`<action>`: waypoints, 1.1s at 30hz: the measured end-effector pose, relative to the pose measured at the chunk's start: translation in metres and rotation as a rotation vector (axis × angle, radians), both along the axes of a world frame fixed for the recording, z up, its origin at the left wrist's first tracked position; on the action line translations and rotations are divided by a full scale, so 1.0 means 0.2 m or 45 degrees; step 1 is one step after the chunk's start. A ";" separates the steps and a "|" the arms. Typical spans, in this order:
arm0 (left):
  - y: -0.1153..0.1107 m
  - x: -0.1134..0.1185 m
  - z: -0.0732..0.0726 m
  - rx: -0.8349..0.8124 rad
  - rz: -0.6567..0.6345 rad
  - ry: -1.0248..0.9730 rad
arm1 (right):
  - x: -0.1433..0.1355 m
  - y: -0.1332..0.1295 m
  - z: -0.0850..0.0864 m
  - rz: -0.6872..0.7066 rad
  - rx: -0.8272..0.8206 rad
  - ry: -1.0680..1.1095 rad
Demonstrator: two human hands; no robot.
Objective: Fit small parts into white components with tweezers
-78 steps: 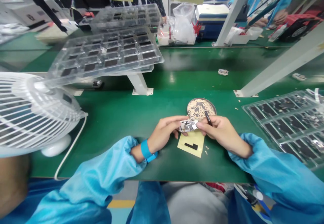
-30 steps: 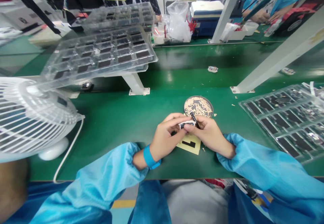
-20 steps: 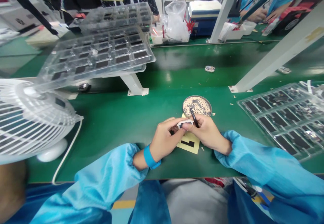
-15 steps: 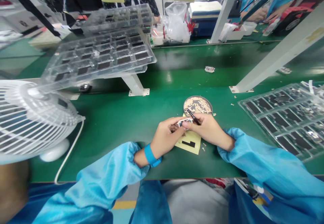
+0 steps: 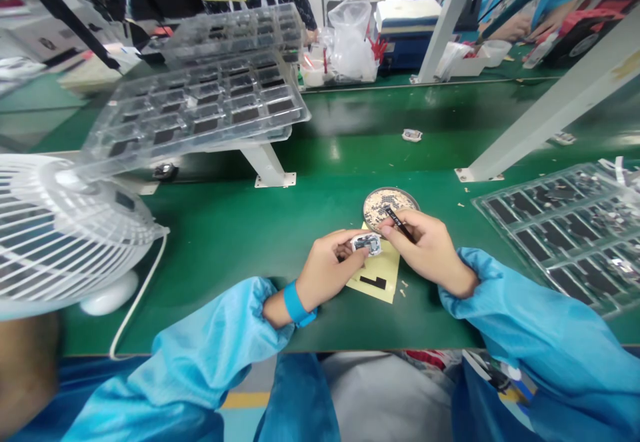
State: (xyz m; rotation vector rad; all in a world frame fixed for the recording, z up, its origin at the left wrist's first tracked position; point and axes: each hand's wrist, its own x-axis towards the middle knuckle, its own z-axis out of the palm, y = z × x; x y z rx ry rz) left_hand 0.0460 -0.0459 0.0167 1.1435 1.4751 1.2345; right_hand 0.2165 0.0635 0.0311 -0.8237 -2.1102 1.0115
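My left hand (image 5: 327,265) pinches a small electronic part with a white frame (image 5: 367,244), its thumb across the part's face. My right hand (image 5: 427,245) is closed around black tweezers (image 5: 400,224) with white lettering; whether anything sits in their tips is too small to tell. A round dish (image 5: 391,189) of tiny pale and dark pieces lies just beyond both hands. Partly under them is a yellow sheet (image 5: 387,263) bearing a black L-shaped patch (image 5: 374,283).
A white fan (image 5: 70,235) stands at the left. Clear trays (image 5: 200,109) rest on a raised stand; another tray (image 5: 545,209) of parts lies at the right. A white slanted post (image 5: 540,95) rises there. Another white-framed part (image 5: 412,135) lies farther back. A co-worker's hands (image 5: 515,27) show across the bench.
My right hand has drawn away to the right from the part, with the tweezers. The part in my left hand is now more exposed; that hand has barely moved.
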 end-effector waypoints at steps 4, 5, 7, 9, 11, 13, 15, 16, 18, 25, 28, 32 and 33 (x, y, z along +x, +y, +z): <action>0.00 0.01 0.02 0.052 0.003 0.080 | 0.00 0.00 0.02 0.074 0.122 0.128; 0.00 0.01 0.02 0.064 0.005 0.127 | 0.01 0.00 0.03 0.111 0.158 0.149; 0.00 0.01 0.04 0.096 -0.001 0.240 | 0.01 0.00 0.03 0.193 0.224 0.181; -0.01 0.01 0.04 0.133 -0.012 0.348 | 0.01 0.00 0.03 0.295 0.276 0.204; -0.01 0.01 0.04 0.168 -0.013 0.406 | 0.01 0.00 0.01 0.383 0.315 0.214; -0.01 0.01 0.02 0.190 -0.004 0.424 | 0.02 0.00 0.00 0.430 0.345 0.198; -0.01 0.00 0.01 0.207 -0.004 0.432 | 0.03 0.00 -0.01 0.442 0.364 0.171; -0.01 0.00 0.01 0.213 -0.007 0.442 | 0.03 0.00 -0.02 0.443 0.370 0.159; -0.01 0.00 0.00 0.222 -0.013 0.468 | 0.03 0.00 -0.02 0.436 0.376 0.140; -0.01 -0.01 0.00 0.216 -0.055 0.526 | 0.04 0.01 -0.03 0.501 0.378 -0.027; -0.01 -0.01 0.00 0.209 -0.069 0.547 | 0.04 0.01 -0.02 0.529 0.323 -0.066; -0.01 -0.02 0.00 0.209 -0.050 0.577 | 0.05 0.08 0.00 0.441 0.210 0.034; 0.00 -0.03 -0.01 0.203 -0.027 0.580 | 0.06 0.11 0.01 0.358 0.222 0.034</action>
